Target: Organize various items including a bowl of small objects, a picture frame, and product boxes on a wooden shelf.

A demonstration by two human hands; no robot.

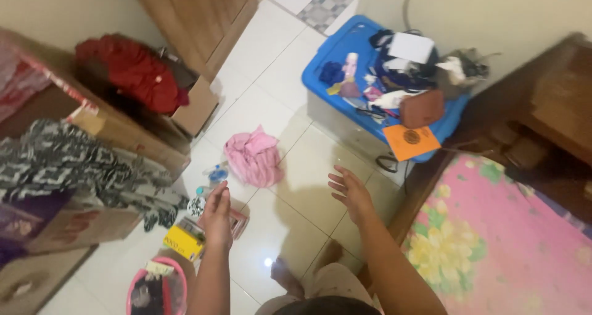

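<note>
Both hands raised and empty over the white tiled floor (308, 191), left hand (217, 219) edge-on with fingers together, right hand (351, 191) spread toward the pink cloth bundle (254, 157); clutter underfoot, notably the yellow box (183, 242), could cause a stumble.

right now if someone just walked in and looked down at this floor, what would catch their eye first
Likely the two bare hands, left hand and right hand, both empty and held out over the white tiled floor. Between and beyond them lies a crumpled pink cloth. Farther back, a blue bin lid is heaped with small items, an orange card hanging off its near edge.
</note>
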